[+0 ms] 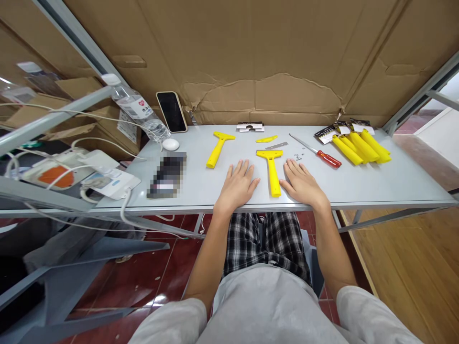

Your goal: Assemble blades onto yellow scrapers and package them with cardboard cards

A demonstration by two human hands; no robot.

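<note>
My left hand (pixel 239 183) lies flat on the grey table, fingers stretched forward and holding nothing. Also palm down, my right hand (pixel 299 180) rests with its thumb tip close to the handle of a yellow scraper (pixel 273 174), which lies between both hands. Just beyond that scraper's head are a loose metal blade (pixel 277 145) and a small yellow clamp piece (pixel 266 139). Several tiny screws (pixel 299 156) are scattered past my right fingertips. A screwdriver (pixel 324 155) with a red handle lies to the right. Another yellow scraper (pixel 218 150) sits beyond my left hand.
Several yellow handles (pixel 362 147) with black-and-white cards lie at the right. Card packaging (pixel 250 127) is by the cardboard wall. At left are a phone (pixel 172 112), a water bottle (pixel 138 109), a white round object (pixel 170 144), a blurred-out item (pixel 167 175) and white cables.
</note>
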